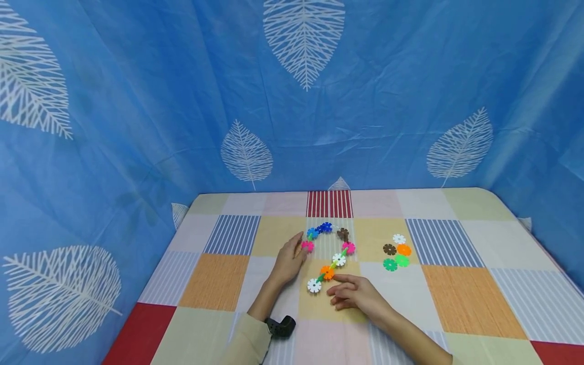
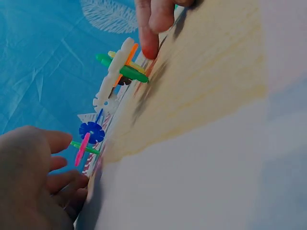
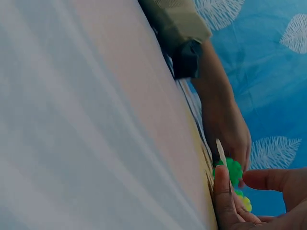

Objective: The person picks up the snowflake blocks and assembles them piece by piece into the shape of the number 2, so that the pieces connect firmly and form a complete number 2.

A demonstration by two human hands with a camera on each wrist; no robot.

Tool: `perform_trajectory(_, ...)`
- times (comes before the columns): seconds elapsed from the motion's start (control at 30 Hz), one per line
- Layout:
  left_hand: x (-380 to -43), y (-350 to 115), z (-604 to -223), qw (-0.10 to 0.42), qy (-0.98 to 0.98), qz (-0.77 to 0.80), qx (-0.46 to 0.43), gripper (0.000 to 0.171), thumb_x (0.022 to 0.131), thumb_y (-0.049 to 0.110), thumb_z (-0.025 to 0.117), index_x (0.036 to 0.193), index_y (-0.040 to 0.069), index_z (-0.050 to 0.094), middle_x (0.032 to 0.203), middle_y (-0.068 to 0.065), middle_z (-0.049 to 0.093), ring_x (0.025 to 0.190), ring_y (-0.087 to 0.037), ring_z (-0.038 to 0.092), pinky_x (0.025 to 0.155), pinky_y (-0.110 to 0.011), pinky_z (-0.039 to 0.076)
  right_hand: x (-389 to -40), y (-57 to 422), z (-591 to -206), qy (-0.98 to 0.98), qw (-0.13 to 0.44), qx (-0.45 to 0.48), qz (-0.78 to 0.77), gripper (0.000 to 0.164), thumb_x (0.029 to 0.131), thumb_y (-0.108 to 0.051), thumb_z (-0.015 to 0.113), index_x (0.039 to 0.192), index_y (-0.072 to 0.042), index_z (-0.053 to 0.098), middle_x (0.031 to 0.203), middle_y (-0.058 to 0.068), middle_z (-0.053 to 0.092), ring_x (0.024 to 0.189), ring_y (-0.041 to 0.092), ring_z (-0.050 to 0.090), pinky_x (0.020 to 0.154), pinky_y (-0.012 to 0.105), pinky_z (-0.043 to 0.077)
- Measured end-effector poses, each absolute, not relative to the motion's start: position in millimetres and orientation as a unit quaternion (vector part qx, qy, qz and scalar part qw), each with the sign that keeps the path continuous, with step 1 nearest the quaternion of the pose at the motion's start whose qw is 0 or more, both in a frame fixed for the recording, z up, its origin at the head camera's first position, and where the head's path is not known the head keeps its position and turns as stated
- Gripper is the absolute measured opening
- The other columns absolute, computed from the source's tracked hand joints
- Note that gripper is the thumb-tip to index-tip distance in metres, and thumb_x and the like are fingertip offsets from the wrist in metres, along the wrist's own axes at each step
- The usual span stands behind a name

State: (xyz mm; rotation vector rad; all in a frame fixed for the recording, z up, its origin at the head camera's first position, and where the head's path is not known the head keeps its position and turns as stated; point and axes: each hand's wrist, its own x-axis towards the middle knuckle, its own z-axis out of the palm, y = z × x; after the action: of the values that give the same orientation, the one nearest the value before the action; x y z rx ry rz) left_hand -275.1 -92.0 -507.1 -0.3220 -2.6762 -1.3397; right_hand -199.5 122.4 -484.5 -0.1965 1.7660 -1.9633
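Observation:
A chain of flower-shaped interlocking discs [image 1: 339, 259] lies in a curve on the patchwork cloth, in white, orange, pink, brown and blue, with green and yellow ones standing edge-on between. Beside the pink disc [image 1: 307, 246] at its left end is my left hand [image 1: 288, 261]; in the left wrist view its loosely bent fingers are around that pink disc [image 2: 82, 149] without a visible pinch. My right hand [image 1: 358, 295] lies next to the orange disc [image 1: 327, 272], fingertips close to it or touching. The right wrist view shows its thumb and forefinger [image 3: 223, 184] apart.
Several loose flower discs [image 1: 402, 260], white, brown, orange and green, lie in a group to the right of the chain. A blue curtain with white leaves [image 1: 246, 152] hangs behind and beside the table. A black strap device [image 1: 282, 327] sits on my left wrist.

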Motion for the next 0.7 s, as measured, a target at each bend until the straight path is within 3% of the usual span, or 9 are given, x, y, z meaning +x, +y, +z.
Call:
perform_trajectory(0.07, -273, -93, -504, 0.095, -0.876, -0.463, -0.098, 0.04, 0.092, 0.015, 0.055, 0.129, 0.001, 0.048, 0.12, -0.017, 0.053, 0.108, -0.031, 0.053, 0.089, -0.042, 0.044, -202, 130, -484, 0.699, 0.204, -0.073, -0.681, 0.048, 0.088, -0.003, 0.058, 0.127, 0.017, 0.038, 0.092, 0.018, 0.066, 0.068, 0.019, 0.062, 0.062, 0.031, 0.054)
perform_trajectory(0.17, -268, -96, -495, 0.101, -0.867, -0.471, -0.128, 0.032, 0.09, 0.012, 0.058, 0.12, 0.0, 0.053, 0.106, -0.013, 0.055, 0.092, -0.025, 0.057, 0.077, -0.034, 0.049, -209, 147, -485, 0.811, 0.083, -0.087, -0.573, 0.032, 0.084, -0.003, 0.063, 0.114, 0.007, 0.056, 0.079, 0.008, 0.066, 0.058, 0.012, 0.055, 0.05, 0.025, 0.048)
perform_trajectory(0.27, -257, -101, -484, 0.031, -0.872, -0.453, -0.183, 0.034, 0.091, 0.015, 0.059, 0.12, -0.001, 0.053, 0.097, -0.009, 0.055, 0.083, -0.019, 0.056, 0.072, -0.029, 0.049, -218, 171, -488, 0.89, -0.06, -0.094, -0.443, 0.025, 0.079, -0.001, 0.07, 0.103, -0.002, 0.066, 0.072, -0.002, 0.06, 0.054, 0.007, 0.047, 0.046, 0.022, 0.04)
perform_trajectory(0.37, -246, -106, -478, -0.063, -0.872, -0.433, -0.218, 0.04, 0.092, 0.021, 0.058, 0.125, 0.0, 0.05, 0.09, -0.003, 0.057, 0.075, -0.013, 0.055, 0.064, -0.025, 0.048, -226, 197, -492, 0.915, -0.147, -0.108, -0.36, 0.028, 0.076, -0.001, 0.073, 0.103, -0.003, 0.068, 0.068, -0.004, 0.054, 0.054, 0.005, 0.041, 0.046, 0.021, 0.035)
perform_trajectory(0.53, -235, -110, -478, -0.203, -0.83, -0.477, -0.208, 0.047, 0.09, 0.022, 0.062, 0.131, 0.004, 0.046, 0.074, -0.001, 0.064, 0.06, -0.015, 0.06, 0.053, -0.027, 0.05, -230, 226, -498, 0.927, -0.172, -0.131, -0.305, 0.033, 0.074, -0.003, 0.075, 0.105, 0.0, 0.068, 0.07, -0.002, 0.048, 0.056, 0.004, 0.036, 0.045, 0.021, 0.032)
perform_trajectory(0.7, -233, -105, -484, -0.252, -0.772, -0.548, -0.198, 0.036, 0.087, 0.007, 0.064, 0.12, 0.001, 0.051, 0.071, -0.011, 0.066, 0.058, -0.022, 0.063, 0.055, -0.033, 0.054, -233, 233, -501, 0.928, -0.158, -0.139, -0.306, 0.031, 0.073, -0.004, 0.076, 0.103, -0.002, 0.067, 0.074, 0.0, 0.049, 0.058, 0.005, 0.037, 0.047, 0.022, 0.033)
